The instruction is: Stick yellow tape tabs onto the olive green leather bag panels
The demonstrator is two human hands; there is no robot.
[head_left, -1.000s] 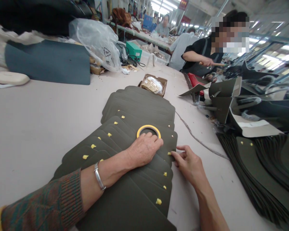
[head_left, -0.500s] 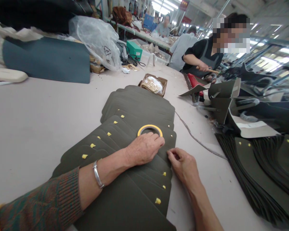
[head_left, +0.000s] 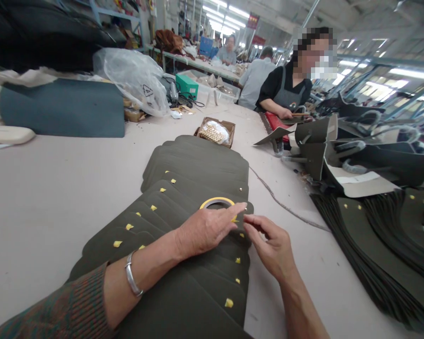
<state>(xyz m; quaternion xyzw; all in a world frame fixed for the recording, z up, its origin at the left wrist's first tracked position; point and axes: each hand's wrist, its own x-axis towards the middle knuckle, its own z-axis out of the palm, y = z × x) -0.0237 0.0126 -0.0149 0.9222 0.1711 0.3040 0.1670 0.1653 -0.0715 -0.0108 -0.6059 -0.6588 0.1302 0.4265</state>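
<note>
Dark olive pieces (head_left: 198,162) lie fanned out in an overlapping stack, with small yellow tape bits (head_left: 229,302) along both sides. A yellow tape roll (head_left: 217,201) rests flat on them. My left hand (head_left: 207,230) lies over the near edge of the roll, fingers stretched toward the right and apart from the thumb. Just right of it, at the stack's right edge, my right hand (head_left: 268,238) has thumb and forefinger pinched together; what is between them is too small to make out. A yellow bit shows near the left fingertips.
A small box (head_left: 229,134) with gold studs stands behind the stack. A cord (head_left: 279,200) runs to the right, toward more dark strips (head_left: 367,245). Bag parts (head_left: 314,141) and a person (head_left: 286,89) are at the back right. A blue-grey sheet (head_left: 63,108) lies at left.
My left hand has opened, its fingers now extended beside my right fingertips. My right hand stays pinched near the stack's edge. The view has shifted slightly, and the person's hands have moved.
</note>
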